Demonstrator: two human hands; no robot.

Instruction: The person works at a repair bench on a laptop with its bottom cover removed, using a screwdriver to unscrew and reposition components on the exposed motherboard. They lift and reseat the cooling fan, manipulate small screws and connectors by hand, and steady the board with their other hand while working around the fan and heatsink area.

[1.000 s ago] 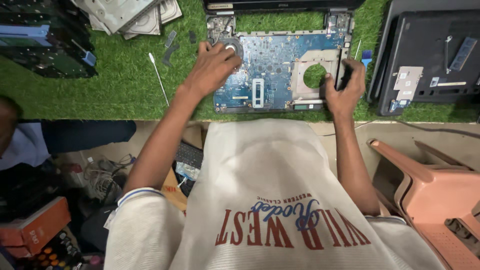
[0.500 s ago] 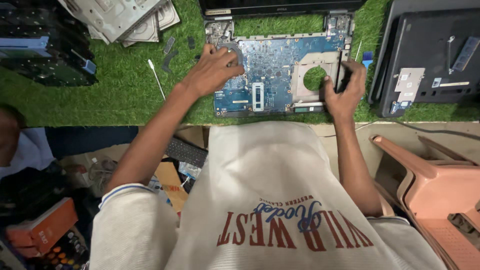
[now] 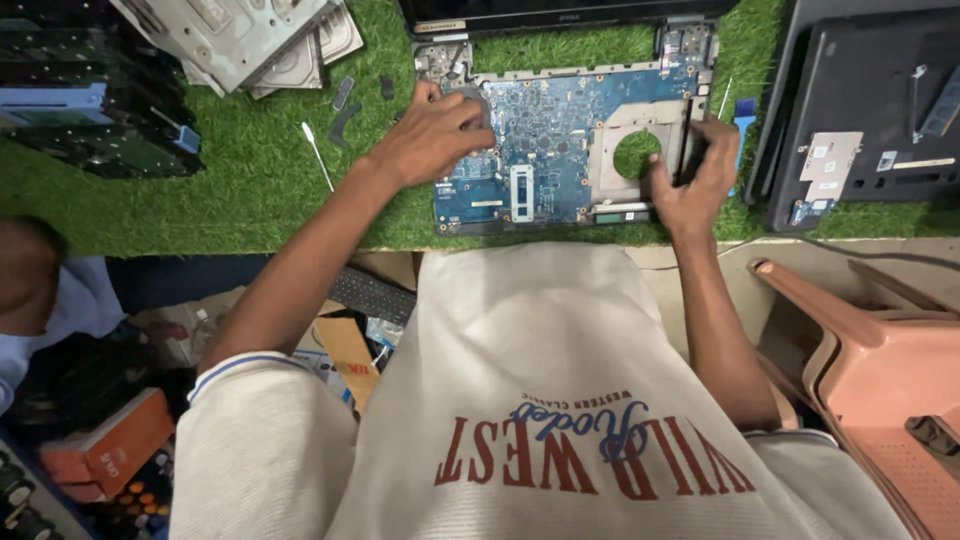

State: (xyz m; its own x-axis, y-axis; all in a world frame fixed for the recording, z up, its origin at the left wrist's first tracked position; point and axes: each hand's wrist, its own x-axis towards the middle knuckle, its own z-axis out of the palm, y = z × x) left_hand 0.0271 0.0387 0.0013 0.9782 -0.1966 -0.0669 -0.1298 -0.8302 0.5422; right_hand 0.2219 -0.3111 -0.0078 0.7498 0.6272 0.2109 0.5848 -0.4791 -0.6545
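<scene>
A blue laptop motherboard (image 3: 560, 140) lies on the green turf mat (image 3: 250, 190), with a round fan cutout at its right. My left hand (image 3: 435, 135) presses on the board's upper left corner, fingers curled over the edge. My right hand (image 3: 690, 180) grips a black part at the board's right edge beside the cutout. The laptop's black base and hinges (image 3: 560, 20) lie just beyond the board.
Metal drive casings (image 3: 250, 35) and black hardware (image 3: 80, 100) lie at the upper left. A thin white stick (image 3: 318, 155) rests on the turf. A black laptop bottom case (image 3: 870, 110) sits right. A pink plastic chair (image 3: 870, 370) stands lower right. Boxes and a keyboard (image 3: 370, 293) lie below the table.
The view shifted slightly. My left hand slid a little along the board's upper left; my right hand stayed at the right edge on the black part.
</scene>
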